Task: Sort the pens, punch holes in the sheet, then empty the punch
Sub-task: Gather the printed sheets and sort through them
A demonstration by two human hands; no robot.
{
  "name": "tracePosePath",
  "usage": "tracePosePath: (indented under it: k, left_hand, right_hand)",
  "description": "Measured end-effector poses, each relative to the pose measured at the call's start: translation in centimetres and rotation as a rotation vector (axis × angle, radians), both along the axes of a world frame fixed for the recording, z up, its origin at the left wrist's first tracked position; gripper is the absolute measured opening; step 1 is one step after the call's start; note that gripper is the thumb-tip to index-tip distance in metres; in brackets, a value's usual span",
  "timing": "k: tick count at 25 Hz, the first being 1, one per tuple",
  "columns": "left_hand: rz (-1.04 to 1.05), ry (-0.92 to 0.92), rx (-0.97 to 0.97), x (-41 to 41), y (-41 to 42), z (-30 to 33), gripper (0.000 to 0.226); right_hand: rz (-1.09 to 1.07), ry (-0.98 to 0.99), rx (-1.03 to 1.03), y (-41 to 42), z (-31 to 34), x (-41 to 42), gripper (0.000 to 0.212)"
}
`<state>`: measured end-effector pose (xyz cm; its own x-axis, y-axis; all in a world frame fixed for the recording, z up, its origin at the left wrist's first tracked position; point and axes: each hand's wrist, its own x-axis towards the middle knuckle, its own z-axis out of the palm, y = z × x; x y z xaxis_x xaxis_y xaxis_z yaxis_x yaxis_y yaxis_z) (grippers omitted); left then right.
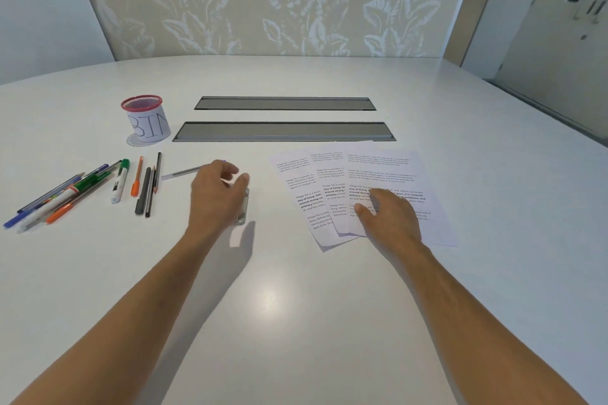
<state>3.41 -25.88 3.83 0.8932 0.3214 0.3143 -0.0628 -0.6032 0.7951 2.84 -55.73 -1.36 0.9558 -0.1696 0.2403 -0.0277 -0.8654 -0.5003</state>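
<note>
Standing empty-looking, the BIN cup (146, 119); left hand (219, 194) clasps the punch (242, 211), right hand (388, 214) flat.

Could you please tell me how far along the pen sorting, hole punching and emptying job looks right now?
Pens lie in separate groups, seemingly sorted. Now the left hand covers the punch while the right hand rests on the sheets. No holes visible; punching and emptying into the bin remain.

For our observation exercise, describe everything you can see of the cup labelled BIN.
The cup is a small round red wire-mesh holder with a red rim, wrapped in white paper hand-lettered "BIN". It stands upright on the white table, far left, beyond the pens. Nothing else touches it; its inside is not visible.
</note>
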Motion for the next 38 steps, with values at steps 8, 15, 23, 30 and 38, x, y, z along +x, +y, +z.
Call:
tracePosePath:
  k: [8, 15, 23, 30, 38]
  left_hand:
    - [-0.192, 0.161, 0.158, -0.3, -7.6, -2.8, 0.04]
    - [-0.232, 0.148, 0.395, -1.0, -9.5, -5.2, 0.046]
    - [-0.229, 0.278, 0.245, 0.0, -11.1, -3.4, 0.052]
    - [-0.112, 0.276, -0.08, 0.9, -11.9, -2.5, 0.051]
    - [-0.032, 0.326, -0.668, 1.7, -11.7, -1.6, 0.058]
  right_hand:
    - [0.034, -0.022, 0.005, -0.4, -0.7, -0.5, 0.045]
    - [0.056, 0.037, -0.081, -0.4, -0.8, 0.0, 0.045]
    - [0.095, 0.084, -0.085, -0.3, -0.9, 0.2, 0.053]
    - [0.129, 0.095, -0.139, -0.1, -0.9, 0.2, 0.056]
    - [0.139, 0.086, -0.155, -0.2, -0.8, 0.0, 0.053]
